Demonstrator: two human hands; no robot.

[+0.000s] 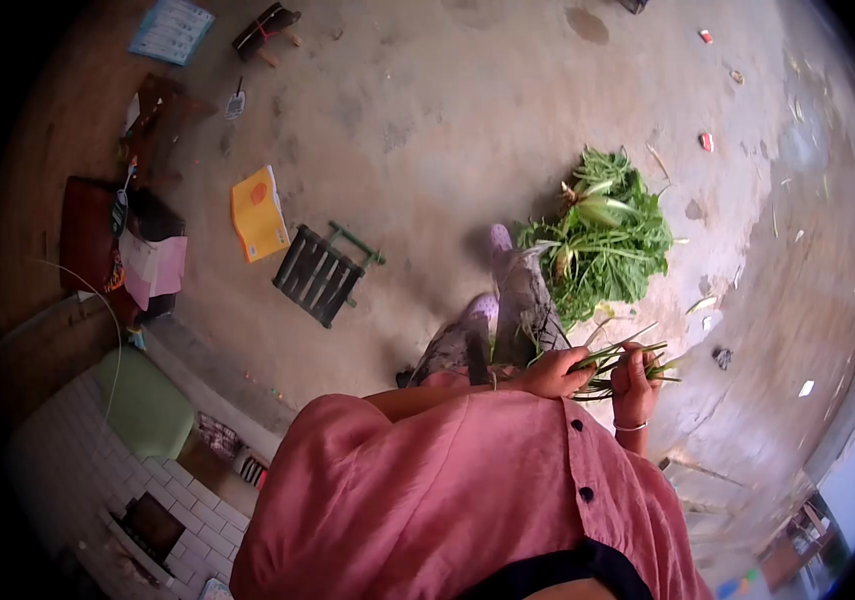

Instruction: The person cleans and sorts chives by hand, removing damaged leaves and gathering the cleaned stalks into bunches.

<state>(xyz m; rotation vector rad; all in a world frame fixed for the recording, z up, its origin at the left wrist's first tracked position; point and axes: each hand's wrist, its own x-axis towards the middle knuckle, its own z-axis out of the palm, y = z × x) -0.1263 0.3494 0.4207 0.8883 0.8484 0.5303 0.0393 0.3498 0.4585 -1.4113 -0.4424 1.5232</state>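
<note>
My left hand (554, 373) is closed around a bunch of thin green stems (603, 372), held just in front of my pink shirt. Beside it on the right, my right hand (635, 385), with a bracelet at the wrist, grips the same bunch, its fingers curled and thumb up. Stem ends stick out past both hands. On the floor beyond them lies a heap of leafy greens (618, 240), with pale stalks among the leaves, next to my feet in light purple shoes (501, 240).
A small slatted stool (319, 275) stands on the floor to the left, beside a yellow booklet (260, 214). Farther left is a dark red piece of furniture (88, 235) with a pink sheet on it. Scraps and red bits of litter (707, 142) dot the concrete floor on the right.
</note>
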